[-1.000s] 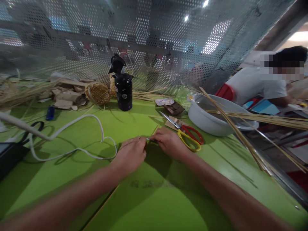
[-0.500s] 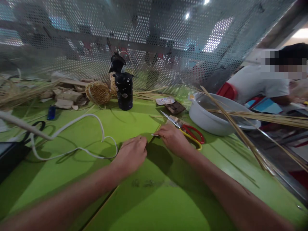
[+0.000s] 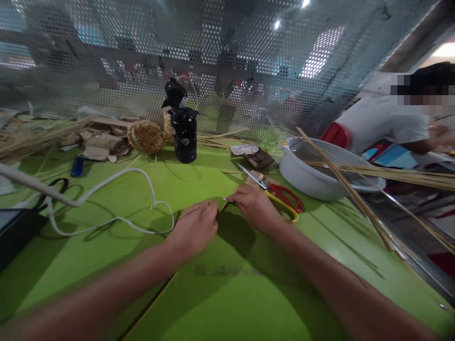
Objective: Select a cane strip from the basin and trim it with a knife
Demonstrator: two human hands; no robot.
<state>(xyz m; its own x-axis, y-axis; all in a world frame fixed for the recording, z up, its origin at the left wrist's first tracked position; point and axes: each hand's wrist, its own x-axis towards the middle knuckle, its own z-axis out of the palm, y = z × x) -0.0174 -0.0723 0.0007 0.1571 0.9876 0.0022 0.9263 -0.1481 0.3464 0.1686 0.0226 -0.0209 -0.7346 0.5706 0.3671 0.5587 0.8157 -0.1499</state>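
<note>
My left hand [image 3: 199,222] is closed on a thin bamboo strip [image 3: 223,206] near the middle of the green table. The strip runs slantwise between my hands, and a longer stretch comes out below my left wrist toward the front edge. My right hand [image 3: 254,206] is closed in a pinch just beyond, around a small shiny metal piece, perhaps a blade, whose tip [image 3: 225,199] pokes out at the fingertips beside the strip. Scissors [image 3: 263,183] with one red and one yellow handle lie right behind my right hand.
A pale basin [image 3: 313,182] with long bamboo strips [image 3: 341,173] across it stands at right. Behind are a black bottle [image 3: 185,137], a small woven basket [image 3: 145,137] and a perforated metal screen [image 3: 227,61]. A white cable [image 3: 117,219] loops at left. A person sits far right.
My right hand has shifted very slightly, and the small metal piece at its fingertips has turned a little. My left hand stays almost in place on the strip.
</note>
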